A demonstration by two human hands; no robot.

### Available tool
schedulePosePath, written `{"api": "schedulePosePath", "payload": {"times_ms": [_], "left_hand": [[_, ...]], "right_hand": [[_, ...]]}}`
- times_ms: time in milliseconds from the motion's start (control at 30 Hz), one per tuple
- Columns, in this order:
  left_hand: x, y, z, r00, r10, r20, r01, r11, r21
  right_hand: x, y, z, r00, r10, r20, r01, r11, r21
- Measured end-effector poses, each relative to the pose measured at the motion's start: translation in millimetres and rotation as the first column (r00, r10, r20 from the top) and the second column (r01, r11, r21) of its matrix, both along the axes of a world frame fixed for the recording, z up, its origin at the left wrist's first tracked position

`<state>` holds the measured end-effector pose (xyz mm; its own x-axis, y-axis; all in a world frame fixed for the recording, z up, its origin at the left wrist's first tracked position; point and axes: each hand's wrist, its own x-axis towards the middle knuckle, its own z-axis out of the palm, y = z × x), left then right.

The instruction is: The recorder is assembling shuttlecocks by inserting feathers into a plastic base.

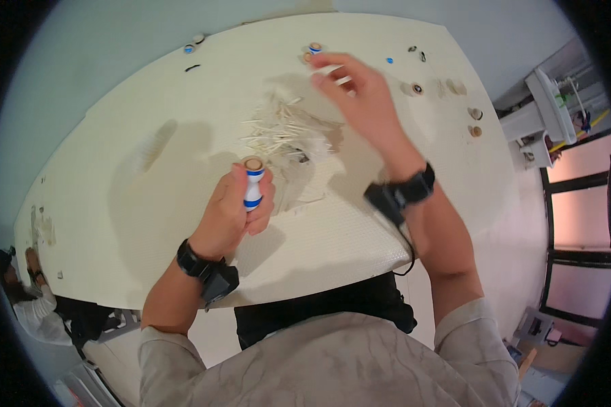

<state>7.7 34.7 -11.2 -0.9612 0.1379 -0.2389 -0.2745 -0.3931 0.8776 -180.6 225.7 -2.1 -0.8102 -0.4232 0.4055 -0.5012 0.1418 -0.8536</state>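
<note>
My left hand (236, 200) is wrapped round a small white bottle-like piece (252, 188) with blue bands, a narrow waist and a round tan top. It is held upright near the table's front. Farther off, my right hand (356, 91) reaches over the table with thumb and forefinger apart. Its forefinger tip is beside a small blue-and-white round piece (315, 47) with a tan top; whether they touch I cannot tell. Between the hands, a loose pile of thin white sticks (278, 129), perhaps cotton swabs, lies on clear plastic wrapping (295, 176).
A ribbed clear plastic piece (157, 146) lies on the white table (204, 108) at left. Small round pieces stand at the far right, one with a dark centre (417, 89), and a blue bit (390, 61) is nearby. Another person (37, 308) sits at the far left.
</note>
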Motion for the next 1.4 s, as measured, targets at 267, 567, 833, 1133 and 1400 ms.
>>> {"api": "schedulePosePath", "payload": {"times_ms": [267, 567, 833, 1133, 1400], "left_hand": [[-6, -8, -10, 0.998, -0.065, -0.019, 0.064, 0.997, -0.039], [-10, -9, -4, 0.992, -0.096, -0.087, 0.095, 0.995, -0.014], [-12, -18, -7, 0.994, -0.085, -0.068, 0.085, 0.996, -0.003], [-9, -20, -6, 0.990, -0.051, -0.132, 0.052, 0.999, 0.009], [-8, -21, -1, 0.990, -0.058, -0.127, 0.060, 0.998, 0.011]], "right_hand": [[-79, -36, -33, 0.879, -0.145, -0.454, 0.370, 0.808, 0.458], [-80, -33, -27, 0.879, 0.035, -0.476, 0.258, 0.804, 0.536], [-56, -31, -2, 0.990, 0.122, -0.064, -0.091, 0.929, 0.359], [56, -50, 46, 0.790, 0.561, 0.248, -0.520, 0.827, -0.214], [50, -49, 37, 0.774, 0.615, 0.152, -0.609, 0.788, -0.091]]}}
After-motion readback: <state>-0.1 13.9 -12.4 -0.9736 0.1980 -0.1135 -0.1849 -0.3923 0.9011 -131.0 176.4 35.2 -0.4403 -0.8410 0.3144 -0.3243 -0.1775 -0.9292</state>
